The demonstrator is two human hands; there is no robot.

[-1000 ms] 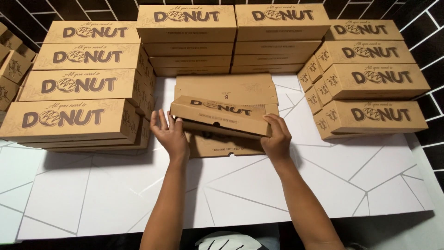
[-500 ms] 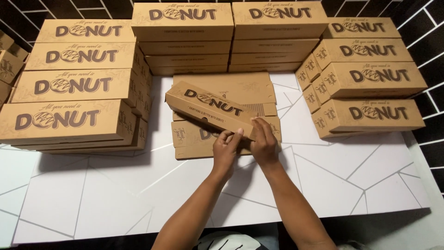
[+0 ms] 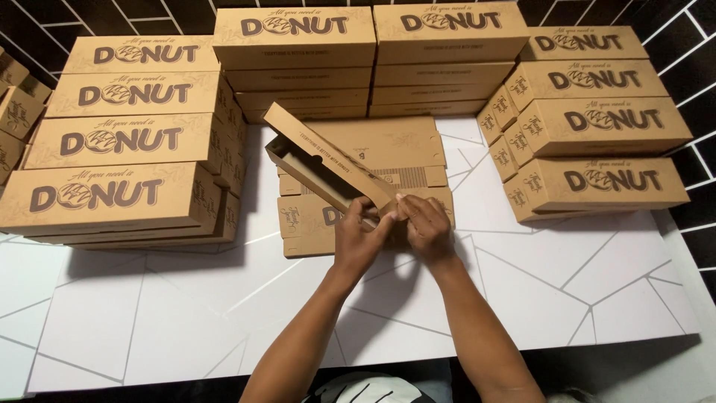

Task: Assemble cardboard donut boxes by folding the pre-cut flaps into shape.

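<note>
Box: the long, flat brown cardboard box point(image 3: 328, 166) is being held tilted above the middle of the white table point(image 3: 149, 313), its lid partly open and its far end raised.
Long axis: it is running from the table's far-left corner side down toward the near right, ending at the hands.
Direction from fingers: the box is lying up and to the left of both hands; only its near-right end is in reach.
Left hand: the left hand point(image 3: 356, 240) is pinching the near end of the box from below, fingers point(image 3: 367, 213) closed on the cardboard.
Right hand: the right hand point(image 3: 426, 226) is pressing the same end's flap, fingers point(image 3: 406, 205) clenched on it; both hands are equally close.
Underneath: a low stack of flat brown box blanks point(image 3: 388, 145) is lying just behind and below.
Around: piles of finished brown boxes are standing along the left edge point(image 3: 112, 195), the far edge point(image 3: 298, 37) and the right edge point(image 3: 604, 183).
Change: half a second ago the box was lying flatter with its printed top showing; now it is tipping up, its inside showing.
</note>
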